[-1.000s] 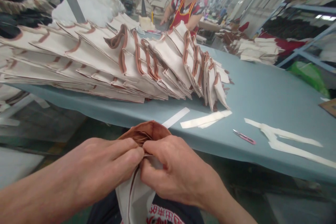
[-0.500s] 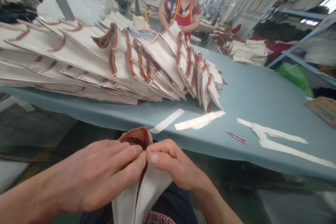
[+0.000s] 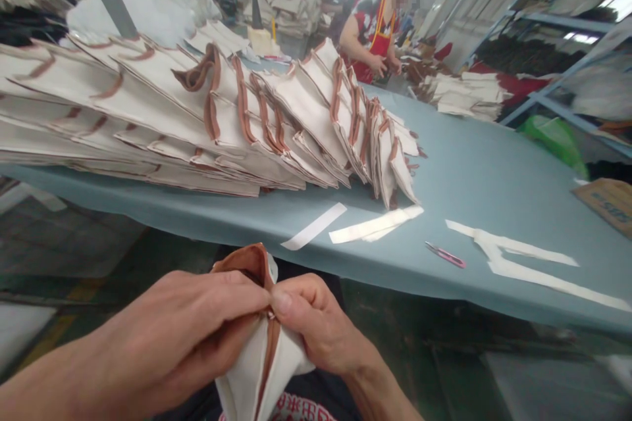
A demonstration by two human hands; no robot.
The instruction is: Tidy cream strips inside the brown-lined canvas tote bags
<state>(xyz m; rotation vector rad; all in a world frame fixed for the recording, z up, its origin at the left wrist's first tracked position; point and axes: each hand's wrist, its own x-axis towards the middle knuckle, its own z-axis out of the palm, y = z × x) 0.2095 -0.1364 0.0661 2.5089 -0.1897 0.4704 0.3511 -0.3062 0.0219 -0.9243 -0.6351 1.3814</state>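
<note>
Close in front of my body I hold a cream fabric piece with brown edging (image 3: 240, 371), its brown inner side showing at the top. My left hand (image 3: 195, 322) is closed, fingers pressed on the left side of its brown edge. Opposite it, my right hand (image 3: 316, 322) pinches the other side, thumb nearly touching the left fingertips. Below the fingertips the two cream sides meet along a brown seam. What lies under my palms is hidden.
A blue-grey table (image 3: 474, 177) bears a long pile of similar cream pieces (image 3: 291, 118). Near its front edge lie cream strips (image 3: 375, 223) and pink thread snips (image 3: 446, 254). Across the table stands a person in a red apron (image 3: 378, 52). A cardboard piece (image 3: 605, 204) sits at right.
My hands have lowered slightly, and the fabric's brown seam has turned more into view between them. The person across the table has moved right and turned sideways.
</note>
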